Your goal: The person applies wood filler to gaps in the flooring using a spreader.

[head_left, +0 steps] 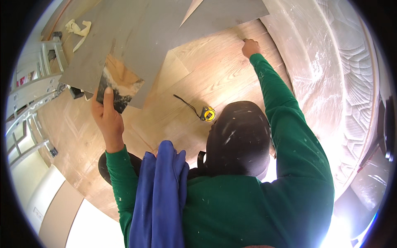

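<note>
In my left hand (108, 118) is a dark square plate (120, 100), thumb on top, with tan paste smeared over much of its upper face. The plate is tilted above the edge of a large grey sheet (128, 37) that lies on the floor. My right arm reaches far forward. At its end my right hand (251, 48) is closed, low over the wood-look floor (223, 62), beside the plastic-wrapped mattress. Something small and dark shows at its fingertips, too small to name. Between my hands a yellow and black tape measure (208, 114) rests on the floor, its black strap (186, 103) stretched out.
A metal ladder (35, 95) stands at the left. Along the right side is a quilted mattress (351, 78) under clear plastic. A crumpled cream-coloured strip (78, 31) lies on the grey sheet, far left. Blue cloth (163, 194) hangs near my left arm; my dark-clad knee (237, 140) juts forward.
</note>
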Available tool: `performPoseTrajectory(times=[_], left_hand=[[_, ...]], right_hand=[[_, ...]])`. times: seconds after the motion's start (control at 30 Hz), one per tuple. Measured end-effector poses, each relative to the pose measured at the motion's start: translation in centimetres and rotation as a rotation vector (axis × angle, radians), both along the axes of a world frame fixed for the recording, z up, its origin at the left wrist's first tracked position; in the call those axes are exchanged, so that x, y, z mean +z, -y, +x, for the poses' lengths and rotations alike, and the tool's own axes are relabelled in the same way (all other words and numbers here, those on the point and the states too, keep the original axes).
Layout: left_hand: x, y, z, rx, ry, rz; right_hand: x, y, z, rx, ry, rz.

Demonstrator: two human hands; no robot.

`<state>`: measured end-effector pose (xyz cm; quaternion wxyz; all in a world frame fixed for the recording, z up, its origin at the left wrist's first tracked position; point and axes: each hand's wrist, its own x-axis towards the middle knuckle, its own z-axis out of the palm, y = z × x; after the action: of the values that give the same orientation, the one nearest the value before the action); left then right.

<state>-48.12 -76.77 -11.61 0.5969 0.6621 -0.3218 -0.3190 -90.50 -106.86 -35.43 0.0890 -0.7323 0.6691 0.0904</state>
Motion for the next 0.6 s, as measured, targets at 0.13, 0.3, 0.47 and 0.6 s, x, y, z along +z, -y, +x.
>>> performPoseTrajectory(times=[0.13, 0.3, 0.47, 0.6], left_hand=[[-0.3, -0.8, 0.6, 0.02, -0.04, 0.029], [0.1, 0.6, -0.6, -0.011, -0.093, -0.022], [0.1, 0.6, -1.4, 0.022, -0.08, -0.046], [0.4, 0.6, -1.5, -0.02, -0.099, -0.007]], right_hand=[[-2.5, -8.2, 7.8, 0.184, 0.128, -0.059], [0.3, -17.7, 14.9, 0.463, 0.086, 0.027], [0.2, -10.4, 10.2, 0.324, 0.429, 0.086], [-1.9, 1.8, -1.5, 0.202, 0.306, -0.004]])
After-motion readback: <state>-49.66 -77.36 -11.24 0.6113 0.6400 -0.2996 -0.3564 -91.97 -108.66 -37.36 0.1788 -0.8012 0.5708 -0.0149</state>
